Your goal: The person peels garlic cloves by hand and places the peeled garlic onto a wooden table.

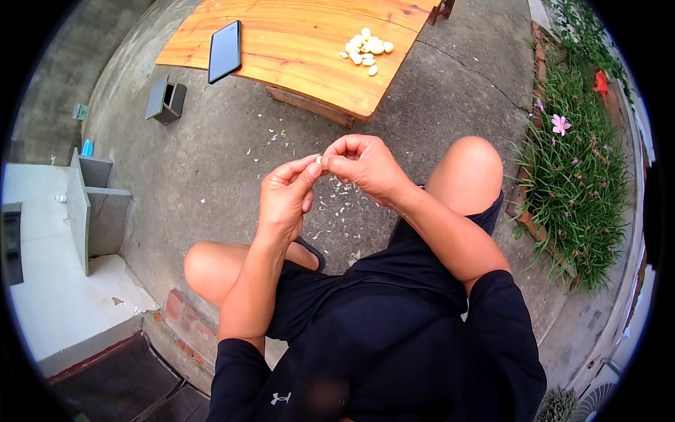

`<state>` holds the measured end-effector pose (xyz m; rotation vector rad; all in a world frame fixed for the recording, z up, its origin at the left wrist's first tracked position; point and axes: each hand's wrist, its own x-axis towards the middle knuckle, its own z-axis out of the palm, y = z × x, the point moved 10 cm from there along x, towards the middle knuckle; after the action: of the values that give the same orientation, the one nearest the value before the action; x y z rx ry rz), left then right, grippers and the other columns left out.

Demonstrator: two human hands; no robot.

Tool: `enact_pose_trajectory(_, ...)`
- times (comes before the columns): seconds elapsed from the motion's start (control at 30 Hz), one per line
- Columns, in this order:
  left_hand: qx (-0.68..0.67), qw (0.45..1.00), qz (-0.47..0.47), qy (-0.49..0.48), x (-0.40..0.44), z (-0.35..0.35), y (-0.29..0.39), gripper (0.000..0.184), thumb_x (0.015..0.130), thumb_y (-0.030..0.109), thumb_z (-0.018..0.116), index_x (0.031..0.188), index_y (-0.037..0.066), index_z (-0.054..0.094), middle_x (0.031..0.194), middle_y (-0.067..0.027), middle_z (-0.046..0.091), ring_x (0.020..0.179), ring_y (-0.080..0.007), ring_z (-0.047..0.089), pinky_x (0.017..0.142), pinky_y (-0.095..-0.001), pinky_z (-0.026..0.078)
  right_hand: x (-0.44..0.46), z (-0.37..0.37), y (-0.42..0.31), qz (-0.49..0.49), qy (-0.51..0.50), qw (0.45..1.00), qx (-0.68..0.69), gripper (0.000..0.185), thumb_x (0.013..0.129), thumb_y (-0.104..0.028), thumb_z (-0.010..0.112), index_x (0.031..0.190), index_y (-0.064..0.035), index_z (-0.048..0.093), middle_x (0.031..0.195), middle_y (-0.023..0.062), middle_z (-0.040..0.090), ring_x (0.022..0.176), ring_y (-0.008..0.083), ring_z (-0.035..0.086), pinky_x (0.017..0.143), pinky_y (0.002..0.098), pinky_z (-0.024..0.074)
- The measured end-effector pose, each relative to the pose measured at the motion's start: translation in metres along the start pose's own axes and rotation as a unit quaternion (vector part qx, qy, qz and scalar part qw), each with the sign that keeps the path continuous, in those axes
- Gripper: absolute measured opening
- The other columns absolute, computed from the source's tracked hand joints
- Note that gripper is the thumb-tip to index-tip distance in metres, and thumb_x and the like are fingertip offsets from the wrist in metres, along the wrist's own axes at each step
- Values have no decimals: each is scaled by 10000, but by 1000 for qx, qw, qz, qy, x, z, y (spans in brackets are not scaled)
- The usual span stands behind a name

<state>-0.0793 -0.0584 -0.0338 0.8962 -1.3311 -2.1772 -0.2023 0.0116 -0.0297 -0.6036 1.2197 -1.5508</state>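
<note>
My left hand (285,193) and my right hand (362,167) meet in front of my knees, above the concrete floor. Between their fingertips is a small whitish garlic clove (319,160), mostly covered by the fingers. Thumb and forefinger of the left hand pinch it from one side. The right thumb and fingers close on it from the other. Beyond the hands, several peeled garlic cloves (367,49) lie in a loose pile on the right part of the wooden table (295,42).
A dark phone (225,51) lies at the table's left edge. Thin pale peelings (344,200) litter the floor below my hands. A grey box (166,99) stands left of the table. Grassy plants with pink flowers (560,125) fill a brick-edged bed at the right.
</note>
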Motion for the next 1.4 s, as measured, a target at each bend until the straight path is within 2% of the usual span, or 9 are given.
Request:
enact_pose_trajectory(0.37,-1,1000,-10,1,0,-1,-4,187,972,82,687,1141,7,719,991,-125,756,487,-23,467,425,-171,350,3,-1,5,-7,2,1000,-11,125,894,-102,765,916,1,700,798,-9,655,710,46,570,625,216,475)
enact_pose_trajectory(0.63,-15,1000,-15,-3,0,2,-4,205,963,78,700,1147,-11,713,1003,-133,759,499,-21,474,428,-162,350,2,-2,3,-14,7,1000,-4,139,893,-109,772,914,8,701,804,-2,668,716,44,582,628,213,484)
enact_pose_trajectory(0.87,-24,1000,-2,2,1,0,-2,157,981,82,676,1124,29,710,972,-85,747,486,-17,466,418,-168,341,-1,-3,-5,-14,28,999,-14,125,875,-92,755,940,11,728,809,2,683,721,51,603,651,221,506)
enact_pose_trajectory(0.97,-19,999,33,10,1,-2,5,152,969,60,686,1115,24,707,969,-73,744,501,-13,475,422,-164,344,-3,-10,-21,-139,79,980,-116,97,870,-35,729,959,2,730,840,-1,677,694,36,583,621,208,476)
enact_pose_trajectory(1.07,8,997,73,26,0,-4,13,164,945,43,713,1105,12,708,951,-64,741,527,-13,496,431,-167,353,-13,-3,-44,-199,74,949,-233,92,846,-49,759,927,-6,750,819,-7,655,685,33,581,612,204,474)
enact_pose_trajectory(1.17,31,994,92,39,-1,-6,17,182,917,32,746,1093,0,715,918,-60,739,558,-18,527,446,-175,369,-12,-4,-40,-192,88,953,-216,136,787,-110,785,875,-7,770,762,43,669,633,69,608,582,240,501)
enact_pose_trajectory(1.4,86,988,116,59,-5,-7,20,183,897,12,764,1077,0,734,923,-40,742,612,-5,553,500,-162,399,-15,0,-44,-196,90,944,-249,150,778,-130,800,866,-13,768,752,50,664,628,83,620,584,246,510)
